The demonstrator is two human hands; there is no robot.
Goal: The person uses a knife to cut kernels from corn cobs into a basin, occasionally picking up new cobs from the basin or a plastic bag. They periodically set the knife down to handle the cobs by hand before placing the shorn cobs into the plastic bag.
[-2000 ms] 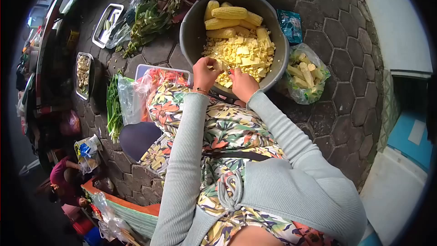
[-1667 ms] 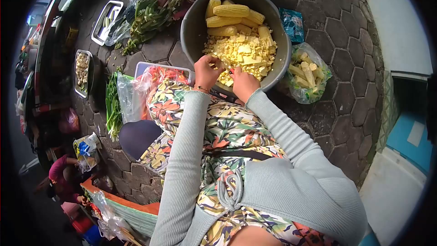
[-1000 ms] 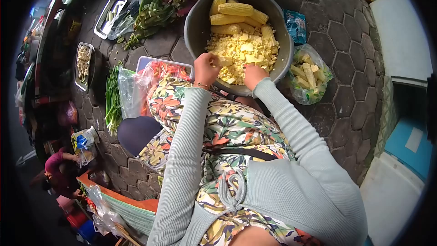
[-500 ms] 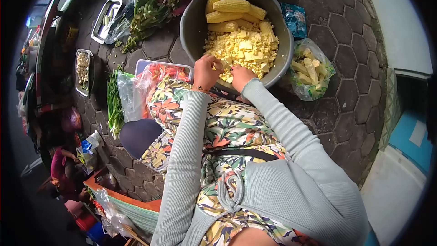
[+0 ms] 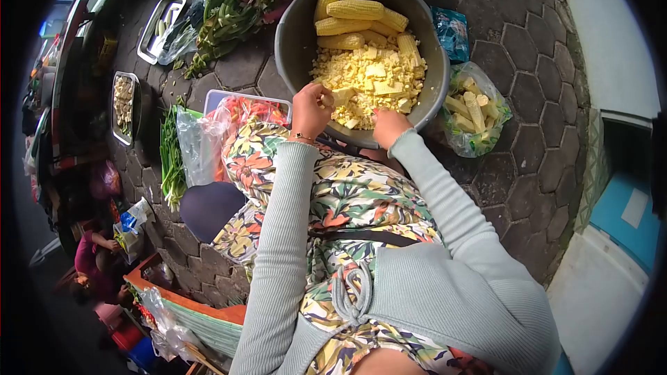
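A large grey tub (image 5: 286, 48) stands in front of me. Inside it, cut corn kernels (image 5: 368, 73) lie in a loose heap, some still joined in flat slabs. Whole peeled corn cobs (image 5: 354, 10) are piled at the tub's far side. My left hand (image 5: 312, 107) is closed over the near left rim, its fingertips curled beside a yellow piece of corn (image 5: 341, 96). What it grips is hidden. Over the near rim, farther right, my right hand (image 5: 390, 127) is also closed, knuckles up. I cannot make out anything in its fingers.
Right of the tub sit a plastic bag of stripped cobs (image 5: 476, 111) and a blue packet (image 5: 450, 31). On the left are a container of red chillies (image 5: 253, 107), green onions (image 5: 171, 167), metal trays (image 5: 125, 107) and leafy husks (image 5: 226, 28). Another person (image 5: 94, 257) is at lower left.
My right hand has moved right and slightly back toward me, away from my left hand. The left hand has shifted a little left, and the gap between them is wider.
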